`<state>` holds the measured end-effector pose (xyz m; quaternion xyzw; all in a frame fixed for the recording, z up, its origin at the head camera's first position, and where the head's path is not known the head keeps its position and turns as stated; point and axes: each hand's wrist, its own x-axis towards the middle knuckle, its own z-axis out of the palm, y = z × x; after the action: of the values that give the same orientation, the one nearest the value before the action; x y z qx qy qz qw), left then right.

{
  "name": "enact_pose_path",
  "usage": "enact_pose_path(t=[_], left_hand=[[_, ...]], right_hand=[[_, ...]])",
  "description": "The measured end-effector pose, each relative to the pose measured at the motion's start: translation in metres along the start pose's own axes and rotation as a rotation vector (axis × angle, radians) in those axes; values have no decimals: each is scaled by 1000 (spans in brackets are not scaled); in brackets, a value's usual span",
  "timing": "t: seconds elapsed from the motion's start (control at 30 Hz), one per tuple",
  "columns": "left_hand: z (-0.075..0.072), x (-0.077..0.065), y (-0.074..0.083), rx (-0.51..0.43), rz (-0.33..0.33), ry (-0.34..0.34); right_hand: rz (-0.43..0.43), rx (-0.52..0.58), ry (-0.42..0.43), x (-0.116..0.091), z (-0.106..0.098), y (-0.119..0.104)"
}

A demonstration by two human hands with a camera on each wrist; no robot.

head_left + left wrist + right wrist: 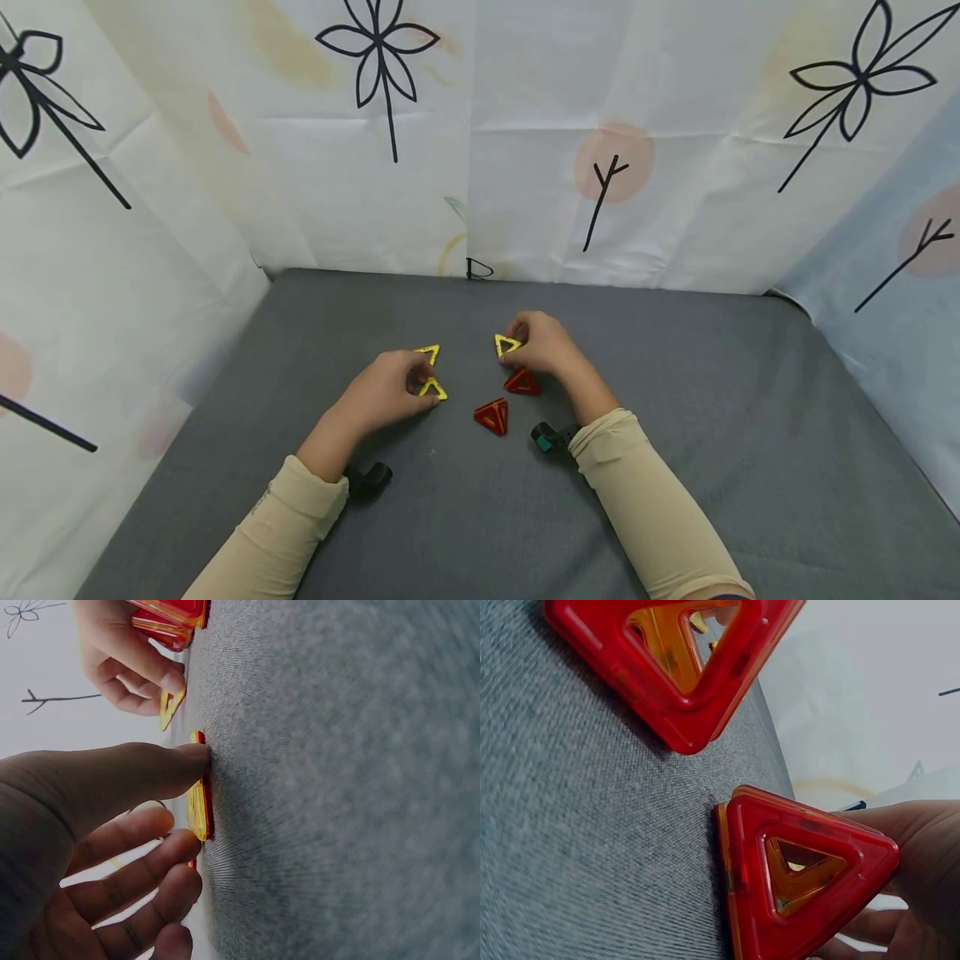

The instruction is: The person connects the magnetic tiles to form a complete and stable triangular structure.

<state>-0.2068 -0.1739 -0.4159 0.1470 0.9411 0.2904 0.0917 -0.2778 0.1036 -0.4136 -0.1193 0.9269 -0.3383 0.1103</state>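
My left hand [382,392] pinches a yellow triangular frame tile [441,397] low over the table, thumb on its near side. In the left wrist view a red layer lines that yellow tile [196,814] on the table side. A second yellow triangle [435,353] lies just beyond the left fingers. My right hand [547,343] pinches another yellow triangular tile [498,344] between thumb and fingers, tilted in the left wrist view. Close below the right hand stands a red triangular block [522,386], with another red triangular block [492,421] nearer to me.
Both red blocks show orange-yellow sides through their openings in the right wrist view. A grey cloth [465,517] covers the table. White patterned curtains [525,208] hang along its back and sides. Dark wrist cameras [372,481] sit beneath the wrists.
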Motion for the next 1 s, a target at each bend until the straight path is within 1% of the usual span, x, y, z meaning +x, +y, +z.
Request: enact_pose_path(t=[0.17,0.4,0.57,0.73,0.9,1.0], left_hand=[[0,-1,2,38,-38,14],[-1,-2,5,32,-60,7],[0,-3,5,31,-58,13],[0,-2,5,39,-49,25],[3,-1,5,29,-32,17],[5,0,6,25,-13,15]], right_hand=[[-43,44,16,2,1,0],[-116,67,42,-2,-3,-3],[-184,63,34,-8,-3,-10],[-239,50,14,-12,1,-22],[-263,34,-41,-16,8,-31],[-272,19,-60,-18,12,-35]])
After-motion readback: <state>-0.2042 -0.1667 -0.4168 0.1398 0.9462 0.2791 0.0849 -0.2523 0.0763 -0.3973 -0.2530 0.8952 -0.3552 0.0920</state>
